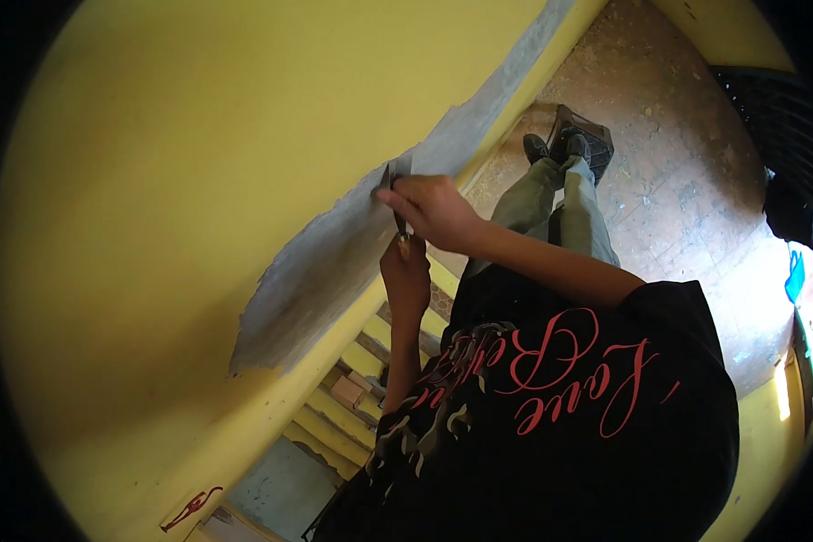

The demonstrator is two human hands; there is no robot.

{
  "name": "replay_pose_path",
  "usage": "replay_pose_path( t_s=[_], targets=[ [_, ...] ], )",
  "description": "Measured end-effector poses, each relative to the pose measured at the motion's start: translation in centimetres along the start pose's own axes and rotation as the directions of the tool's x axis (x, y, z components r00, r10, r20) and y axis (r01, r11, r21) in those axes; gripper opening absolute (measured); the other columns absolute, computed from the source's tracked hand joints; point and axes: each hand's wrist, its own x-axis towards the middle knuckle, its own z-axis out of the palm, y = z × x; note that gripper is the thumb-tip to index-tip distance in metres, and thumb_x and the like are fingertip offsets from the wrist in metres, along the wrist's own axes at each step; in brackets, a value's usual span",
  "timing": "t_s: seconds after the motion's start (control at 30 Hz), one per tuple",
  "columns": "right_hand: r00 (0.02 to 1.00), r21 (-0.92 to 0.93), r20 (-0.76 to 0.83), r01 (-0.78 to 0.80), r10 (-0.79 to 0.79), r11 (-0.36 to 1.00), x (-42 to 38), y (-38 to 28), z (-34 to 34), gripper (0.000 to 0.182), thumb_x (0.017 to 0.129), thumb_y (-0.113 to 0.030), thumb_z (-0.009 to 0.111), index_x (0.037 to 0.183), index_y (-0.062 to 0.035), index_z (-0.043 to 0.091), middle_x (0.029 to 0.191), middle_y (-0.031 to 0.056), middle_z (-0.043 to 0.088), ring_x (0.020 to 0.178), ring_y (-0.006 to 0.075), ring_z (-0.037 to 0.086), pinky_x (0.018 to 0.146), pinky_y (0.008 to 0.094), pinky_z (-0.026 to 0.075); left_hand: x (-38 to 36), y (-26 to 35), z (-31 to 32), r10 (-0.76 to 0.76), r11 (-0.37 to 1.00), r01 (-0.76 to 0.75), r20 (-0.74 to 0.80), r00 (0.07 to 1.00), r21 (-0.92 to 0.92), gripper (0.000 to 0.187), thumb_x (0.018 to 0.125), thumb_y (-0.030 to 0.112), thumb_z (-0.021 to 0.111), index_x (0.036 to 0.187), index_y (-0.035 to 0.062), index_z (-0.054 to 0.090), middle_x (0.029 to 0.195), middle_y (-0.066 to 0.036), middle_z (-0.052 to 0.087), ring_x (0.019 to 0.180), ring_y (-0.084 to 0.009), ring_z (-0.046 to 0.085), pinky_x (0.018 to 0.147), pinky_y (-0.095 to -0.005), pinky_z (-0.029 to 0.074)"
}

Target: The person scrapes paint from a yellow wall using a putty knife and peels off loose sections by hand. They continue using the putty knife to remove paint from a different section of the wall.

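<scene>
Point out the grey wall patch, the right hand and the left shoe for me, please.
Grey wall patch [309, 282]: head view, on its wide lower part.
Right hand [439, 211]: head view, on the back of the hand.
Left shoe [535, 147]: head view, on its upper.

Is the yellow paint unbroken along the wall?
No, a ragged-edged grey patch interrupts the yellow on the wall.

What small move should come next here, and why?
Probably ease the right hand off the metal blade: its fingers close around the metal, while the left hand grips the handle, and the grey patch's ragged edge lies close by.
</scene>
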Motion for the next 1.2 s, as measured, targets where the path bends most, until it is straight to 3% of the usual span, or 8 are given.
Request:
replay_pose_path(
  t_s=[0.17, 0.43, 0.47, 0.63, 0.7, 0.9, 1.07, 1.2],
  targets=[
    [0.999, -0.088, -0.041, -0.021, 0.017, 0.996, 0.3, -0.3, -0.8, 0.041, 0.096, -0.026, 0.055, 0.065, 0.0005, 0.048, 0.058, 0.0153, 0.05, 0.055, 0.036, 0.051, 0.053, 0.0419, 0.041, -1.1, 0.8, 1.0, -0.024, 1.0, 0.024, 0.023, 0.999, 0.009, 0.029, 0.092, 0.023, 0.052, 0.079, -0.0027, 0.052, 0.059, -0.009, 0.049, 0.054, -0.0154, 0.046, 0.051, -0.035, 0.037],
    [0.971, 0.013, -0.163, -0.177, 0.177, 0.984, 0.0, -1.4, 0.8, 0.039, 0.096, -0.024, 0.055, 0.068, 0.0007, 0.046, 0.057, 0.0149, 0.045, 0.05, 0.0328, 0.043, 0.051, 0.0398, 0.037, 0.0, -0.1, -0.8, 0.285, 0.941, -0.282, 0.013, 0.958, 0.186, 0.036, 0.096, 0.029, 0.048, 0.083, -0.003, 0.054, 0.063, -0.007, 0.052, 0.055, -0.0146, 0.046, 0.053, -0.0345, 0.039],
    [0.964, 0.053, -0.207, -0.159, 0.166, 0.986, -0.1, -1.5, 1.3, 0.038, 0.096, -0.023, 0.055, 0.068, 0.0007, 0.046, 0.057, 0.015, 0.045, 0.05, 0.0323, 0.043, 0.051, 0.0397, 0.037, -0.2, 1.2, -1.7, 0.171, 0.963, -0.171, 0.018, 0.985, 0.21, 0.03, 0.093, 0.024, 0.052, 0.083, -0.0044, 0.054, 0.073, -0.025, 0.056, 0.064, -0.0378, 0.053, 0.062, -0.0432, 0.042],
    [0.962, 0.033, -0.211, -0.17, 0.173, 0.985, -0.9, -1.1, 2.1, 0.038, 0.096, -0.023, 0.055, 0.069, 0.001, 0.046, 0.059, 0.0156, 0.046, 0.051, 0.0327, 0.044, 0.051, 0.039, 0.037, -1.0, 1.1, -1.7, 0.169, 0.957, -0.174, 0.042, 0.985, 0.23, 0.028, 0.09, 0.022, 0.053, 0.081, -0.0039, 0.052, 0.072, -0.024, 0.055, 0.062, -0.0366, 0.049, 0.062, -0.0424, 0.042],
    [0.969, 0.018, -0.175, -0.177, 0.177, 0.984, -1.0, -1.0, 2.0, 0.037, 0.096, -0.023, 0.055, 0.069, 0.001, 0.046, 0.059, 0.0158, 0.047, 0.052, 0.0329, 0.045, 0.051, 0.0391, 0.038, -1.1, 0.2, -1.6, 0.17, 0.967, -0.165, -0.007, 0.985, 0.192, 0.027, 0.093, 0.023, 0.05, 0.077, 0.0005, 0.051, 0.061, -0.004, 0.049, 0.055, -0.0108, 0.042, 0.051, -0.0308, 0.035],
    [0.978, 0.007, -0.166, -0.125, 0.124, 0.992, -0.1, -0.8, 0.9, 0.04, 0.099, -0.024, 0.051, 0.069, 0.0021, 0.047, 0.057, 0.0135, 0.043, 0.049, 0.0262, 0.039, 0.05, 0.037, 0.037, -0.4, 0.9, -0.9, 0.137, 0.98, -0.139, 0.022, 0.99, 0.145, 0.029, 0.09, 0.021, 0.055, 0.077, -0.0038, 0.05, 0.063, -0.017, 0.048, 0.058, -0.0216, 0.043, 0.057, -0.0374, 0.039],
    [0.977, -0.01, -0.172, -0.133, 0.13, 0.991, -0.1, -0.9, 1.1, 0.037, 0.096, -0.022, 0.054, 0.068, 0.0012, 0.048, 0.059, 0.0162, 0.047, 0.053, 0.0361, 0.049, 0.051, 0.0417, 0.039, -0.4, 1.2, -0.8, 0.073, 0.992, -0.076, 0.034, 0.997, 0.101, 0.029, 0.09, 0.02, 0.055, 0.077, -0.0047, 0.051, 0.063, -0.019, 0.05, 0.058, -0.0246, 0.045, 0.057, -0.0384, 0.04],
    [0.982, -0.155, -0.186, -0.047, 0.017, 0.987, 0.1, -0.1, 0.2, 0.037, 0.096, -0.021, 0.055, 0.067, 0.0008, 0.047, 0.059, 0.0157, 0.047, 0.053, 0.0356, 0.048, 0.05, 0.041, 0.038, 0.3, 0.0, 1.5, 0.213, 0.975, -0.214, 0.014, 0.977, 0.06, 0.026, 0.09, 0.018, 0.054, 0.08, -0.006, 0.052, 0.066, -0.022, 0.053, 0.06, -0.0297, 0.051, 0.059, -0.0408, 0.041]
  ],
)
